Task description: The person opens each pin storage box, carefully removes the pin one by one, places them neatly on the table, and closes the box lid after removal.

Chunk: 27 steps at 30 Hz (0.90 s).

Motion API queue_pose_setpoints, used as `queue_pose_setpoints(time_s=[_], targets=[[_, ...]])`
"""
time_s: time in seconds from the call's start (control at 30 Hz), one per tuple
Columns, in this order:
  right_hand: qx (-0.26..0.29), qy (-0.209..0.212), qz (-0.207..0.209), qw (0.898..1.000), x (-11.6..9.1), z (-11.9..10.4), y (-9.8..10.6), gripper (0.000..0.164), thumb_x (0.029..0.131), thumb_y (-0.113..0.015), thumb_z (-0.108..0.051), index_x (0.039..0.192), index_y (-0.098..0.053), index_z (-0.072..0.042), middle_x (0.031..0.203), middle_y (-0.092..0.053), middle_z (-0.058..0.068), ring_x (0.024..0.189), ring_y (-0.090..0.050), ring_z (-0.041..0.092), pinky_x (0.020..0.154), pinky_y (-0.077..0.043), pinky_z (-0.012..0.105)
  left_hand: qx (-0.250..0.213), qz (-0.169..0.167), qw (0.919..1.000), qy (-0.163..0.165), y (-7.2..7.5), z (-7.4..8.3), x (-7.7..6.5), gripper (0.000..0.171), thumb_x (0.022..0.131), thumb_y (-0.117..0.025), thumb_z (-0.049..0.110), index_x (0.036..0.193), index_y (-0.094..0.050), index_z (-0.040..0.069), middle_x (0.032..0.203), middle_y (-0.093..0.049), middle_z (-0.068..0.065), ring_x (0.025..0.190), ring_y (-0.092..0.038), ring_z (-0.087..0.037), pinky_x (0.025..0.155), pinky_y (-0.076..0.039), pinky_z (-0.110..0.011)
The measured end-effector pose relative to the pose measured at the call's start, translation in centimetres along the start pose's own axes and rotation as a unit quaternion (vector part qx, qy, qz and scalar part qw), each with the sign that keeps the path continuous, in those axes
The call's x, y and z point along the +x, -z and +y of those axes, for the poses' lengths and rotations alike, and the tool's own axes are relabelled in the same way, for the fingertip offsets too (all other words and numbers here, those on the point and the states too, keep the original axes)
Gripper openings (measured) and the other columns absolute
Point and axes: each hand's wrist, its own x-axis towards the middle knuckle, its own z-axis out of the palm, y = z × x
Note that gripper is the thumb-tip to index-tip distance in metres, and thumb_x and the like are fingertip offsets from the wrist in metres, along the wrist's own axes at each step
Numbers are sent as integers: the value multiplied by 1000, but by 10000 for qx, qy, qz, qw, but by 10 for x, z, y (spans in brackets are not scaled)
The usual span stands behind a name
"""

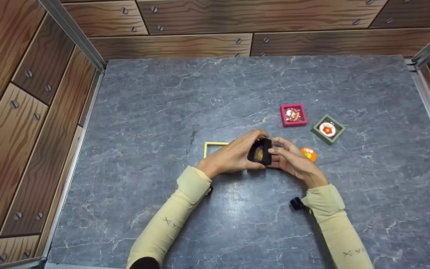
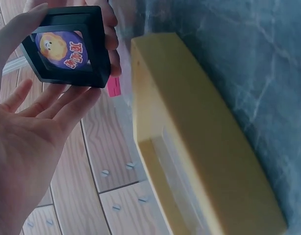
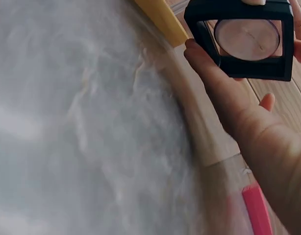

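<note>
Both hands hold a small black square display frame (image 1: 268, 152) above the table. A round purple badge (image 2: 60, 49) with a yellow cartoon figure sits inside its window; the right wrist view shows the badge's plain back. My left hand (image 1: 233, 155) grips the frame from the left, thumb on the near side and fingers over the far side. My right hand (image 1: 293, 160) pinches its right side between thumb and fingers. Partly hidden behind the left hand, a yellow frame (image 1: 205, 150) lies on the table. Just beyond the right hand is an orange round badge (image 1: 308, 154).
A pink square frame (image 1: 296, 124) with a round badge lies farther back. To its right is a green frame (image 1: 321, 137) holding a white badge with a red flower. Wood-patterned panels (image 1: 200, 45) border the grey marbled table (image 1: 155, 112) at the back and sides.
</note>
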Motion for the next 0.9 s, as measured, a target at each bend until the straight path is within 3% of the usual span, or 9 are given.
queue_pose_setpoints(time_s=[0.33, 0.53, 0.67, 0.9], targets=[[42, 15, -115, 9999, -8, 6, 10, 22, 109, -48, -6, 130, -50, -14, 131, -62, 12, 102, -76, 25, 99, -64, 40, 5, -18, 10000, 33, -5, -1, 2, 85, 88, -87, 29, 155, -38, 9, 151, -55, -9, 138, -57, -20, 124, -45, -31], [-495, 238, 227, 9982, -8, 10, 8, 35, 108, -56, -10, 142, -49, -16, 135, -65, 6, 111, -74, 20, 98, -64, 36, 124, 5, 9998, 155, -3, -3, -3, 86, 89, -86, 27, 157, -37, 11, 154, -53, -8, 141, -55, -19, 126, -42, -31], [-857, 510, 402, 9942, -8, 10, 6, 45, 106, -61, -9, 149, -47, -11, 139, -65, 3, 121, -69, 16, 98, -63, 33, 140, 56, 9997, 166, -2, -5, -5, 84, 90, -86, 27, 157, -38, 11, 154, -53, -7, 140, -55, -18, 126, -42, -31], [-1244, 688, 608, 9880, -10, 12, 1, 50, 104, -64, -7, 151, -45, -3, 138, -65, 2, 122, -67, 15, 100, -63, 34, 133, 74, 9996, 245, -1, -7, -8, 84, 89, -87, 27, 156, -40, 11, 153, -54, -7, 138, -56, -17, 125, -43, -30]])
